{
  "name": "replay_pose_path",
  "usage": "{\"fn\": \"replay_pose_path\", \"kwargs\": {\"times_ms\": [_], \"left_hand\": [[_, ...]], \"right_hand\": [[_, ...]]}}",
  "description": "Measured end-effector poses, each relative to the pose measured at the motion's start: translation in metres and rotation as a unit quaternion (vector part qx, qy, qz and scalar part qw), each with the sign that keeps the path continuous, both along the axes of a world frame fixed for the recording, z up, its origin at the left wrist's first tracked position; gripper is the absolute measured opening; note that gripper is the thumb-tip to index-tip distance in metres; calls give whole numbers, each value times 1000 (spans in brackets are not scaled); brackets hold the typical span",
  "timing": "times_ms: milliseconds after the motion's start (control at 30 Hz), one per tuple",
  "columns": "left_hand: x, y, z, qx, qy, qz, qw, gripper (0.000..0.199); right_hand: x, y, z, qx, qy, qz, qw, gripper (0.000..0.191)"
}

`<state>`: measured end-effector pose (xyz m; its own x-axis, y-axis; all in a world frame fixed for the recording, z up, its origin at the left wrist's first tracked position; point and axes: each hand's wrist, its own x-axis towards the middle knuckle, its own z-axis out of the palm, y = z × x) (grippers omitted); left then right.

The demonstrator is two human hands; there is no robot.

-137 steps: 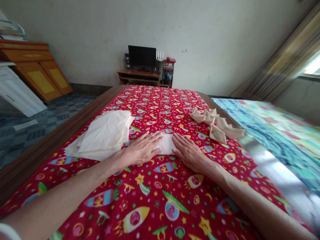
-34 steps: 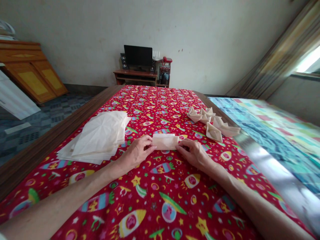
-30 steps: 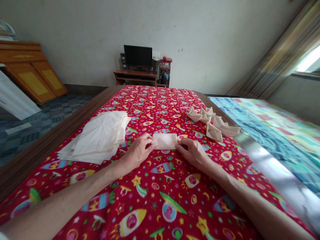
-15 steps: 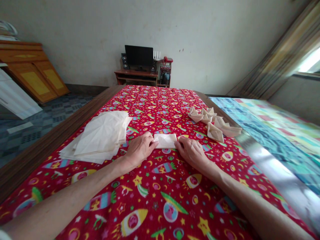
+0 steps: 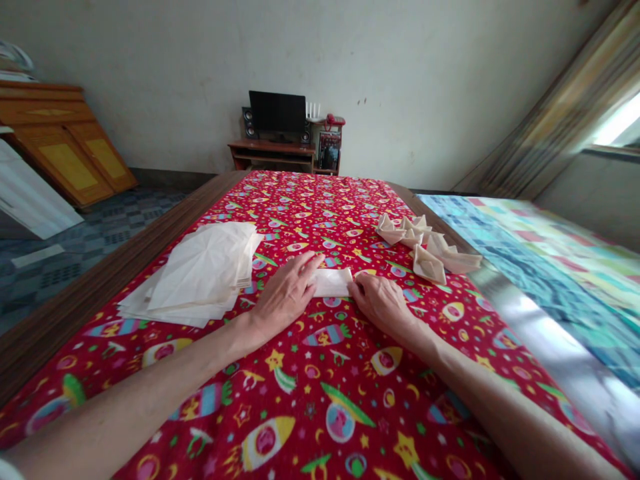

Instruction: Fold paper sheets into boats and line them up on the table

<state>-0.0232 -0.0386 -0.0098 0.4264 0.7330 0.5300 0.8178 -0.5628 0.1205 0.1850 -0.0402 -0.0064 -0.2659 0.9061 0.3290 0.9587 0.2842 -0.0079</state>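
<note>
A small white folded paper (image 5: 332,283) lies flat on the red patterned cloth, straight ahead of me. My left hand (image 5: 291,288) rests over its left end, fingers stretched forward and slightly apart, hiding that edge. At the other end, my right hand (image 5: 381,297) has its fingers curled and pinched on the paper's right edge. To the left is a stack of loose cream paper sheets (image 5: 203,267), the top one creased. Several folded paper boats (image 5: 429,264) sit grouped on the right.
The red cloth (image 5: 300,413) with rockets and stars covers the brown table. A bed (image 5: 550,267) with blue and chequered bedding stands along the right. Beyond the far end are a monitor (image 5: 277,115) and a desk; a wooden cabinet (image 5: 70,153) is at left.
My left hand has loosened its pinch, and its fingers have stretched forward over the paper's left end. My right hand stays at the right edge.
</note>
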Motion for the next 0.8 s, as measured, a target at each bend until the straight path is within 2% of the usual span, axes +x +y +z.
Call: {"fn": "replay_pose_path", "kwargs": {"times_ms": [100, 200, 367, 567, 700, 800], "left_hand": [[5, -4, 2, 14, 61, -110, 992, 38], [9, -9, 1, -17, 86, -159, 983, 39], [9, -12, -2, -81, 108, -167, 977, 43], [8, -11, -1, -98, 120, -165, 974, 43], [9, -13, -1, -100, 125, -161, 974, 44], [9, -15, -1, -105, 128, -150, 975, 43]], "right_hand": [[1, 0, -4, 14, -5, -4, 1000, 26], [3, 1, -7, 29, -11, -4, 1000, 25], [4, 1, -9, 45, -11, 2, 999, 26], [4, 2, -14, 53, 8, 7, 999, 25], [7, 3, -14, 58, 64, 35, 996, 23], [10, 0, -8, 44, 133, 73, 987, 19]]}}
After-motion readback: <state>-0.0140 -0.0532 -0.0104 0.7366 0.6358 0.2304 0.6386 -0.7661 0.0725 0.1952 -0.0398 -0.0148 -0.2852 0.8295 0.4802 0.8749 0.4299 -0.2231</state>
